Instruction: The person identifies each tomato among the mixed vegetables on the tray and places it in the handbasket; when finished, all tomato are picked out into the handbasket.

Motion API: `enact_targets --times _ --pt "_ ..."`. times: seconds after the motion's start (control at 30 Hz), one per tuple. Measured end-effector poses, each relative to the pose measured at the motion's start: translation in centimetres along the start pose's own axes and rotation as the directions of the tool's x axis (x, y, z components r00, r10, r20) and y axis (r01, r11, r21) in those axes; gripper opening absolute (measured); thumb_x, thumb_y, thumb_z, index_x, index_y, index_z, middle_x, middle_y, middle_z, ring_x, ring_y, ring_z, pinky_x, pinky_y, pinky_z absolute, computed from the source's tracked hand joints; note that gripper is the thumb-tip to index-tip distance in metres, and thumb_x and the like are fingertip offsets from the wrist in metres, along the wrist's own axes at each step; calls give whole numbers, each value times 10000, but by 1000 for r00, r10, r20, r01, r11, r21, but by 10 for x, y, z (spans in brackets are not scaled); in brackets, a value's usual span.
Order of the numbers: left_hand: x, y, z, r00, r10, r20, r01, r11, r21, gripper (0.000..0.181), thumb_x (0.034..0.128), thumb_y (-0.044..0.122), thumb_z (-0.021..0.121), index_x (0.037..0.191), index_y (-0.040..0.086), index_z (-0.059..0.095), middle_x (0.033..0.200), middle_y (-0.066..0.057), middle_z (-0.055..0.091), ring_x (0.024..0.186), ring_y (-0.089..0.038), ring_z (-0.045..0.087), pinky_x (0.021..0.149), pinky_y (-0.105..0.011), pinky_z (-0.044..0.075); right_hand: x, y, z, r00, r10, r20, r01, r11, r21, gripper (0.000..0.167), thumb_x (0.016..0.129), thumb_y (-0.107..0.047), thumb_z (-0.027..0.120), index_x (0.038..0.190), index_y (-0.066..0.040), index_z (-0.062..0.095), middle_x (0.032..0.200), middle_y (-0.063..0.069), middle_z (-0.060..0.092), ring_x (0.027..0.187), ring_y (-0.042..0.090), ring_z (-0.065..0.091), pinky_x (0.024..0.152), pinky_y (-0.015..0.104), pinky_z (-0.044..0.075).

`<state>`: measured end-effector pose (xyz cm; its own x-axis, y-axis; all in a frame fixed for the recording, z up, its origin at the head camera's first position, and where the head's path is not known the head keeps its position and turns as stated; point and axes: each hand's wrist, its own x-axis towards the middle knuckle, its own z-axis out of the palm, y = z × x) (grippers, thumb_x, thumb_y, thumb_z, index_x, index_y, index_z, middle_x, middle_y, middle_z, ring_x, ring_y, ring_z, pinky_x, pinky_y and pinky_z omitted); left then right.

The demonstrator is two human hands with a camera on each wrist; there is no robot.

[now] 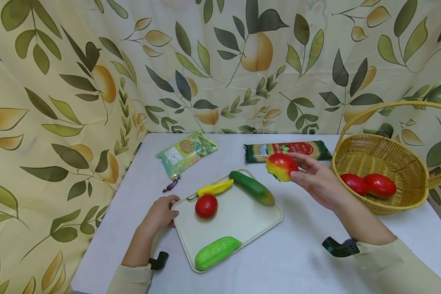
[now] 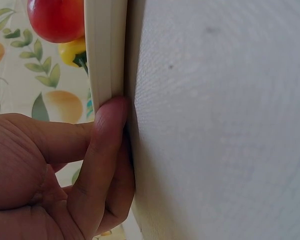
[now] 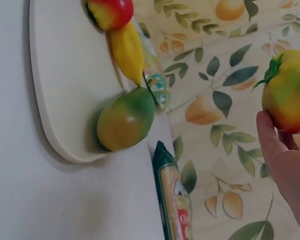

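Note:
The right hand (image 1: 321, 183) holds a red-and-yellow tomato (image 1: 281, 167) in the air between tray and basket; in the right wrist view the fingers support the tomato (image 3: 289, 95), green leaves showing. The left hand (image 1: 159, 212) grips the left edge of the cream tray (image 1: 239, 222); the left wrist view shows its fingers (image 2: 110, 122) pinching the tray's rim (image 2: 106, 50). On the tray lie a red tomato (image 1: 206, 206), a yellow pepper (image 1: 215, 188), a dark green cucumber (image 1: 252, 188) and a light green gourd-like vegetable (image 1: 217, 253).
A yellow wicker basket (image 1: 380, 143) with two red tomatoes (image 1: 380, 185) stands at the right. Behind the tray lie a green snack bag (image 1: 186, 153) and a dark green packet (image 1: 257, 152). A small wrapped candy (image 1: 171, 184) lies left of the tray. Patterned cloth hangs behind.

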<state>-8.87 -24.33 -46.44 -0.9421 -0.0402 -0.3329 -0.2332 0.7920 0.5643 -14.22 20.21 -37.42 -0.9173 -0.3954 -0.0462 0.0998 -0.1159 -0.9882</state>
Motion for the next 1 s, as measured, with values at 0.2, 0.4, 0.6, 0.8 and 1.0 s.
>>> enact_targets --times 0.2,0.4,0.6,0.8,1.0 --pt "1 0 0 1000 3 7 -3 1000 0 403 904 56 716 1296 83 628 918 -105 609 621 -191 570 593 -302 472 -3 -3 -5 1000 -11 -13 11 1000 15 478 989 -7 590 1438 -145 497 1416 68 377 1271 215 434 910 280 526" --pt "1 -1 0 1000 -3 14 3 1000 -8 402 905 53 715 1296 86 626 924 -107 611 587 -189 578 587 -301 473 -5 -4 -8 1000 -5 -14 6 999 39 475 992 -3 583 1440 -130 492 1413 69 368 1263 209 449 919 279 521" --pt "0 -1 0 1000 -1 7 1 1000 -13 401 905 49 712 1296 82 628 916 -107 611 588 -190 574 582 -302 469 -7 -5 -13 1000 -19 -16 19 999 40 472 994 8 571 1440 -128 496 1423 55 363 1273 210 429 911 279 525" --pt "0 0 -1 1000 -2 2 2 1000 -1 399 904 54 712 1293 84 630 904 -101 613 596 -190 572 589 -304 465 -9 -7 -20 999 -40 -22 41 998 38 486 995 22 560 1453 -120 483 1439 41 368 1278 205 420 907 274 526" --pt "1 -1 -1 1000 12 -6 -12 1000 15 392 899 54 716 1282 79 637 892 -97 616 644 -196 568 597 -306 460 -10 -8 -23 998 -27 -48 29 998 47 485 993 22 565 1451 -119 489 1427 41 368 1269 200 432 897 271 531"
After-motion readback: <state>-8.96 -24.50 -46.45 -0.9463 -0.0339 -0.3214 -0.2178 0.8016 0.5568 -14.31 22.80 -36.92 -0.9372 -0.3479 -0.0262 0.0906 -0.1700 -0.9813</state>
